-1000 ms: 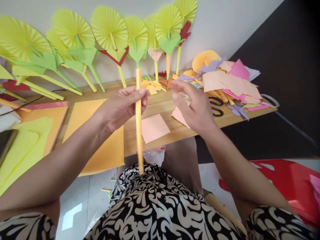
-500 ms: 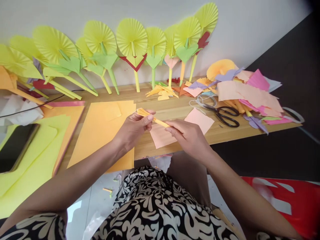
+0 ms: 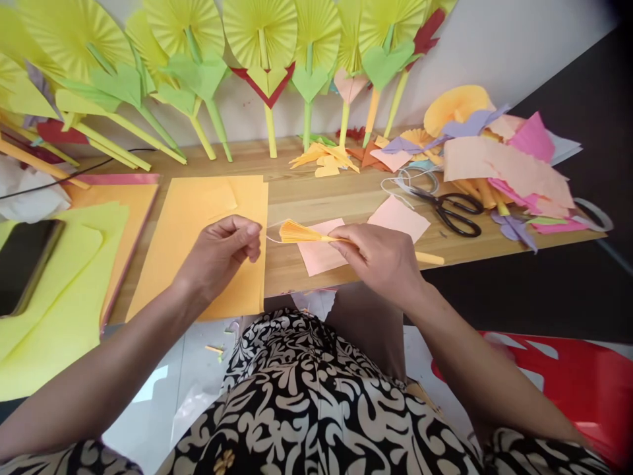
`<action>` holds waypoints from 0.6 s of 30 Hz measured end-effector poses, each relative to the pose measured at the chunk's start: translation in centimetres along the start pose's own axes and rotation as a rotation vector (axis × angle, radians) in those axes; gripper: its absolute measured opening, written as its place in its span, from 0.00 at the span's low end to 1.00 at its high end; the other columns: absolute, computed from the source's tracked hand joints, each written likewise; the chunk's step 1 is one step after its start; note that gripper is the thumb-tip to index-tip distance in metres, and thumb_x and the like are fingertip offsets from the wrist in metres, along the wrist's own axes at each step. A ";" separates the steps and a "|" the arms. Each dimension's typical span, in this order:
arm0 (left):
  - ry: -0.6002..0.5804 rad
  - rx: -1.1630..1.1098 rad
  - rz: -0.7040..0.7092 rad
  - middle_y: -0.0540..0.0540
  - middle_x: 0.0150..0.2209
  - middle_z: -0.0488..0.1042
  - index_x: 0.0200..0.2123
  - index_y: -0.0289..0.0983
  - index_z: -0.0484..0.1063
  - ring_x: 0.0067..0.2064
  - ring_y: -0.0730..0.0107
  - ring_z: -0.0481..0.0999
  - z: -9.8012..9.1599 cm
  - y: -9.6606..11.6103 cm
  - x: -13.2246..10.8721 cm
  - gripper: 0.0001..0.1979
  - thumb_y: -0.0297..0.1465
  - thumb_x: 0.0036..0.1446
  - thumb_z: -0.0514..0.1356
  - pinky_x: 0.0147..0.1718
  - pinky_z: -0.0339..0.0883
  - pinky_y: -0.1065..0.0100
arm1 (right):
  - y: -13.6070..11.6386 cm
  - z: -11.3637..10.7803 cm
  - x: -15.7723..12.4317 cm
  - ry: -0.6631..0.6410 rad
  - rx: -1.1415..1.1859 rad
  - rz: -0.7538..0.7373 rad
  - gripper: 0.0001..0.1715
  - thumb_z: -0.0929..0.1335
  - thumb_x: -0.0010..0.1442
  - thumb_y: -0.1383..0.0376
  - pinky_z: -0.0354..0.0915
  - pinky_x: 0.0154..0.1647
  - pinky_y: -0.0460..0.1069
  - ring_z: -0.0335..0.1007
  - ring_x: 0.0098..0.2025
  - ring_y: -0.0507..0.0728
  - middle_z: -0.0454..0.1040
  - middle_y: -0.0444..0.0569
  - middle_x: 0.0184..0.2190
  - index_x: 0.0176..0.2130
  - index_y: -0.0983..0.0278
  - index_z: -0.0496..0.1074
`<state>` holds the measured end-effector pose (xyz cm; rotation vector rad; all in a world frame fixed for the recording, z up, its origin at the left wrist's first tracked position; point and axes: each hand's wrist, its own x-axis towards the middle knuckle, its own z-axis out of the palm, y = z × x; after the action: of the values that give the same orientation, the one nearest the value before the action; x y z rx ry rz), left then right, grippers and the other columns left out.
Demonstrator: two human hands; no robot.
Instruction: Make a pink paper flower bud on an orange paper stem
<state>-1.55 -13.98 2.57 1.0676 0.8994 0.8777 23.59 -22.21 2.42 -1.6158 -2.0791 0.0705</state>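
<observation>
My right hand (image 3: 378, 254) is closed around the narrow, gathered end of an orange pleated paper fan (image 3: 299, 232). The fan's folded end points left, slightly spread. Beyond my wrist an orange paper stick (image 3: 430, 258) shows; my hand hides whether it joins the fan. My left hand (image 3: 222, 247) is raised over the orange sheets, its thumb and fingers pinched together. A thin white string (image 3: 273, 239) runs between it and the fan. Pink paper pieces (image 3: 321, 256) lie on the table below my right hand.
Black-handled scissors (image 3: 457, 214) and a pile of coloured paper pieces (image 3: 504, 161) lie at right. Orange sheets (image 3: 198, 211), yellow sheets (image 3: 54, 330) and a phone (image 3: 27, 264) are at left. Yellow paper fan flowers (image 3: 260, 33) lean along the wall. Orange scraps (image 3: 326, 158) lie before them.
My left hand has let go of the fan and moved left with the string. My right hand now holds the fan alone, its folded end in view. The head view has tilted down.
</observation>
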 end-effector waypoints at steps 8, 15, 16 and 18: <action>0.378 1.041 0.495 0.47 0.51 0.73 0.51 0.47 0.74 0.52 0.58 0.71 -2.8 0.3 -5.1 0.17 0.30 0.59 0.65 0.52 0.66 0.55 | 2.2 1.0 -3.2 -0.119 0.055 -0.132 0.12 0.63 0.70 0.63 0.67 0.42 0.54 0.73 0.42 0.59 0.81 0.49 0.39 0.45 0.58 0.76; -0.137 1.231 0.869 0.40 0.51 0.77 0.52 0.39 0.72 0.52 0.53 0.74 3.3 -4.4 -4.1 0.16 0.35 0.62 0.64 0.52 0.66 0.53 | 1.4 1.9 -2.4 -0.021 0.021 -0.246 0.08 0.66 0.68 0.66 0.65 0.38 0.51 0.71 0.37 0.57 0.79 0.48 0.34 0.40 0.61 0.77; -0.149 1.229 0.867 0.42 0.47 0.79 0.49 0.37 0.73 0.48 0.57 0.76 3.7 -5.0 -3.5 0.12 0.33 0.63 0.63 0.48 0.67 0.55 | 1.5 2.0 -2.3 -0.018 0.017 -0.254 0.08 0.67 0.67 0.66 0.65 0.37 0.51 0.71 0.37 0.56 0.79 0.48 0.34 0.40 0.62 0.77; -0.131 1.226 0.842 0.45 0.39 0.81 0.43 0.36 0.75 0.40 0.63 0.76 4.0 -5.7 -2.6 0.06 0.29 0.64 0.61 0.43 0.66 0.59 | 1.9 2.0 -2.2 -0.041 0.007 -0.262 0.08 0.67 0.67 0.66 0.64 0.37 0.51 0.71 0.37 0.56 0.80 0.47 0.34 0.40 0.62 0.77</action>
<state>2.02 -19.09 -1.54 2.6613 0.8512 0.8689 24.83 -23.11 -0.77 -1.3351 -2.3003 0.0219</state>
